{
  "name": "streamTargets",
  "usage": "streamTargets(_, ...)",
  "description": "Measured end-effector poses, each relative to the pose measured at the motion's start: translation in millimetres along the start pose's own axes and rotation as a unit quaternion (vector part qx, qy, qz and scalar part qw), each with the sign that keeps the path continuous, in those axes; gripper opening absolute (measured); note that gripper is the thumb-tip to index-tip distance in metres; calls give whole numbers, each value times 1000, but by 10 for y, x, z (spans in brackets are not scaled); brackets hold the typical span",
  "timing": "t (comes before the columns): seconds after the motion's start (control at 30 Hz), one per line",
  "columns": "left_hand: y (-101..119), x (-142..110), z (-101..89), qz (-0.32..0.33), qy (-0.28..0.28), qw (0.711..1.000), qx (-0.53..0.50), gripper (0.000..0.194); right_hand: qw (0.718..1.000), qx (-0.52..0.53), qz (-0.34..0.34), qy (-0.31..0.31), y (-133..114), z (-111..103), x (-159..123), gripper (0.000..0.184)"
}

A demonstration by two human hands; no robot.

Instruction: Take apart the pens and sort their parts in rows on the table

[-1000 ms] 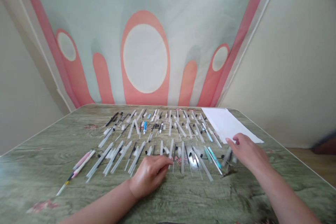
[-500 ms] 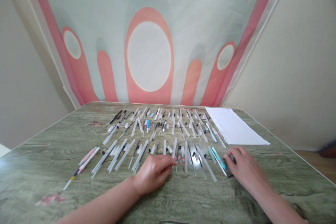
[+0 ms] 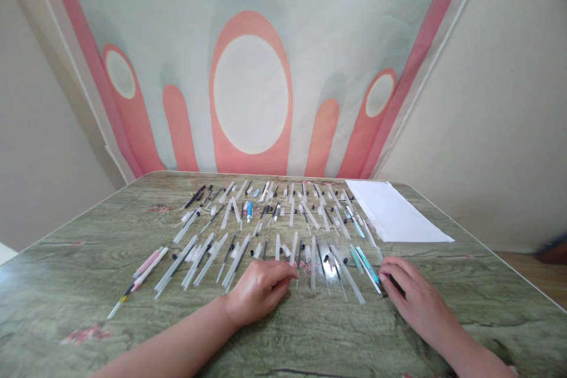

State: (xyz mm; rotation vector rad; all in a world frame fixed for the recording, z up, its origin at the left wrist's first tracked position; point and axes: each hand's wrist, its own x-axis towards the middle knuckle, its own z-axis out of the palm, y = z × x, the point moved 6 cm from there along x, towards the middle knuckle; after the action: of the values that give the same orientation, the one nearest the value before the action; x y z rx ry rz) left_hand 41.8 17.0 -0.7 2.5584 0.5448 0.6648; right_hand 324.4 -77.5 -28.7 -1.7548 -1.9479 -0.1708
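Several clear pen barrels, caps and thin refills lie in rows across the green wood-grain table (image 3: 88, 283). My left hand (image 3: 260, 290) rests knuckles up at the near row. Its fingers are curled, their tips beside a clear barrel (image 3: 313, 263), and what lies under them is hidden. My right hand (image 3: 415, 298) lies at the right end of that row, just right of two teal pens (image 3: 364, 264). Its fingers are closed over a black pen part (image 3: 396, 284).
A white sheet of paper (image 3: 394, 215) lies at the table's far right. A pink pen (image 3: 148, 263) and a thin refill lie at the left end of the near row, a blue piece (image 3: 250, 209) in the far row. A pink and pale cloth hangs behind the table.
My right hand has drawn back from beside the paper toward me and closed over the dark pen part. The left hand has stayed in place.
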Motion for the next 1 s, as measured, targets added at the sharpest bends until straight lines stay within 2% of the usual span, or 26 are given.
streamTargets(0.17,14,-10,-19,0,11,1000,6,24,1000,10,0,5,-10,-12,11,14)
streamTargets(0.3,27,-10,-41,4,18,1000,3,24,996,-19,68,57,175,-77,-17,18)
streamTargets(0.4,21,-6,-41,5,17,1000,3,24,992,-22,114,49,335,-47,-47,19)
streamTargets(0.47,12,-3,-32,3,15,1000,0,24,993,-7,117,35,379,-5,-55,18)
streamTargets(0.67,1,-4,-15,-1,13,1000,-4,24,996,32,81,7,290,64,-30,15)
streamTargets(0.87,12,0,-31,3,13,1000,-3,24,991,37,125,31,331,28,-40,14)
streamTargets(1.0,15,3,-22,3,12,1000,0,24,988,56,139,25,341,37,-38,16)
